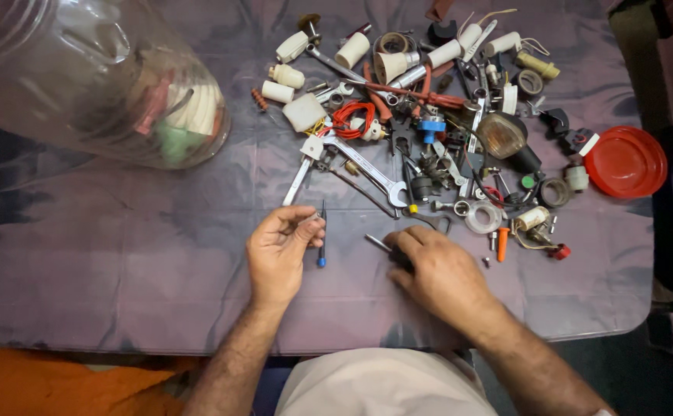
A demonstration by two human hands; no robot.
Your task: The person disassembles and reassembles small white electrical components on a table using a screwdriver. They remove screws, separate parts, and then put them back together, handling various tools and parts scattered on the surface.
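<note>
My left hand (277, 250) rests on the table with its thumb and fingers pinched on a small metal part (311, 219). Just right of it lies a thin screwdriver with a blue tip (322, 239). My right hand (438, 273) lies palm down and grips a dark-handled tool whose metal shaft (376, 243) pokes out to the left. Beyond both hands spreads a pile of hardware: silver wrenches (367, 166), a coil of red wire (349, 118), white plastic fittings (289, 75), tape rolls and bolts.
A large clear plastic jar (98, 77) lies on its side at the upper left with parts inside. A red lid (625, 162) sits at the right. The table has a purple-grey cover (121, 262). An orange cloth (59, 381) shows below the near edge.
</note>
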